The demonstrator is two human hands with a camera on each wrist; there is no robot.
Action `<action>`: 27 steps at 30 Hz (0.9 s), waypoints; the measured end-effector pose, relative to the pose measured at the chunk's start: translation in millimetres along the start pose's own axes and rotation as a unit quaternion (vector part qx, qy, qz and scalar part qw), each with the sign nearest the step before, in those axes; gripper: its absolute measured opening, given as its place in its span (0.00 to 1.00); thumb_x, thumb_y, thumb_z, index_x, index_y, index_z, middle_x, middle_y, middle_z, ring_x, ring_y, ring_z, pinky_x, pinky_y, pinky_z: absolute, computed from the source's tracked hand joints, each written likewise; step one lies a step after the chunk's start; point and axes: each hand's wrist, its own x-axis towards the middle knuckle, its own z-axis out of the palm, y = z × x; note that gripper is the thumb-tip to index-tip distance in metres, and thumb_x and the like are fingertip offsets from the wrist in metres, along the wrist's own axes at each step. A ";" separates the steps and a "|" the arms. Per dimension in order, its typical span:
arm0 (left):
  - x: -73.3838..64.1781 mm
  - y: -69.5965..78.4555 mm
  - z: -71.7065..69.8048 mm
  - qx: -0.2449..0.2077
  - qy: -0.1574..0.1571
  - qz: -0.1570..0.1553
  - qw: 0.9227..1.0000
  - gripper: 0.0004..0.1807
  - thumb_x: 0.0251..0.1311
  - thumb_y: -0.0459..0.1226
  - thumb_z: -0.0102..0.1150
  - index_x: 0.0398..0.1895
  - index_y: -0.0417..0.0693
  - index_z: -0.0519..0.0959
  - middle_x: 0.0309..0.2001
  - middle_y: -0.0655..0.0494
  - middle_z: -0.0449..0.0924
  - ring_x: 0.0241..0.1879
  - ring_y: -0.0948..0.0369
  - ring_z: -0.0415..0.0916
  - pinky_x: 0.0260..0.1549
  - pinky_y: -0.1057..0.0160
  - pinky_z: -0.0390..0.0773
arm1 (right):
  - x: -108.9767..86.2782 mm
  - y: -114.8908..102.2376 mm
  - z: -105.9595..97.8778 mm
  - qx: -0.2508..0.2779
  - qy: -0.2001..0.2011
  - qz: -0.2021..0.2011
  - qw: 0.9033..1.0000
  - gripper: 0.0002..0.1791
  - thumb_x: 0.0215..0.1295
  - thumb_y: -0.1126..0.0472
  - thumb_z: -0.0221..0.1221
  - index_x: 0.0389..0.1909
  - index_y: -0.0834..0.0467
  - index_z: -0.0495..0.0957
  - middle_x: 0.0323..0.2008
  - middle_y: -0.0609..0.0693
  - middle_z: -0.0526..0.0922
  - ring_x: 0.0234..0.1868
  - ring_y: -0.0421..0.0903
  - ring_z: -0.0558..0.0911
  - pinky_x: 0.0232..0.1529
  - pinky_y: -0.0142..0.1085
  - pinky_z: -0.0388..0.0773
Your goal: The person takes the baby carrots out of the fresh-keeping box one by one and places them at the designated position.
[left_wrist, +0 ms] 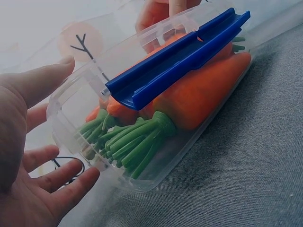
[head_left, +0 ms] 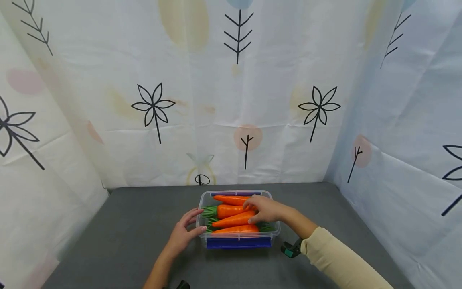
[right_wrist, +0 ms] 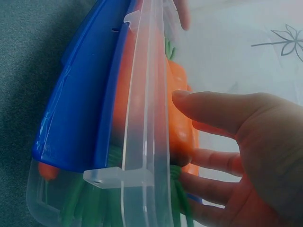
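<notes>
A clear plastic box [head_left: 274,229] with blue clip flaps [left_wrist: 177,59] stands on the table, holding several orange carrots [head_left: 236,219] with green tops. They lie side by side, some with tops to the left, others to the right. At the box's left end is my left hand [head_left: 183,232], its fingers spread along the rim; no carrot is in it. My right hand [head_left: 268,209] reaches over the right side of the box. Its thumb [right_wrist: 208,106] and spread fingers rest at the carrots, without a plain grip; the fingertips are partly hidden behind them.
The grey table [head_left: 144,224] extends around the box. White patterned cloth [head_left: 274,160] hangs behind and along both sides. A dark strap device [head_left: 291,249] sits at the right wrist, near the table surface.
</notes>
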 end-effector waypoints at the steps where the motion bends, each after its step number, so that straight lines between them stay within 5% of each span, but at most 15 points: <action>1: -0.1 0.3 0.4 -0.001 0.001 0.000 1.000 0.28 0.56 0.35 0.68 0.62 0.49 0.76 0.69 0.43 0.63 0.60 0.43 0.70 0.52 0.43 0.73 | 0.1 0.2 0.0 0.000 0.001 -0.002 1.000 0.22 0.61 0.57 0.67 0.54 0.60 0.76 0.46 0.52 0.75 0.43 0.51 0.74 0.45 0.43 0.73; 10: -6.2 14.8 1.6 -0.016 0.004 0.001 1.000 0.27 0.55 0.28 0.67 0.60 0.40 0.75 0.67 0.36 0.63 0.57 0.35 0.70 0.47 0.47 0.78 | 1.8 -1.3 1.6 -0.001 -0.003 -0.003 1.000 0.21 0.59 0.58 0.68 0.52 0.59 0.77 0.44 0.51 0.73 0.40 0.48 0.72 0.44 0.41 0.72; 18: -2.5 -0.5 0.9 -0.006 0.009 0.014 1.000 0.27 0.54 0.34 0.70 0.59 0.48 0.78 0.67 0.42 0.65 0.56 0.41 0.73 0.47 0.48 0.78 | 4.0 -5.1 2.8 -0.020 -0.005 -0.003 1.000 0.22 0.59 0.56 0.68 0.53 0.58 0.77 0.49 0.50 0.80 0.49 0.50 0.77 0.51 0.44 0.74; 27: -1.4 -5.5 0.2 -0.010 0.005 0.025 1.000 0.27 0.54 0.35 0.71 0.59 0.48 0.77 0.66 0.42 0.66 0.56 0.41 0.73 0.44 0.56 0.80 | -4.1 -7.4 -5.0 0.001 0.013 0.006 1.000 0.20 0.60 0.56 0.68 0.52 0.54 0.78 0.48 0.47 0.80 0.39 0.42 0.76 0.43 0.38 0.75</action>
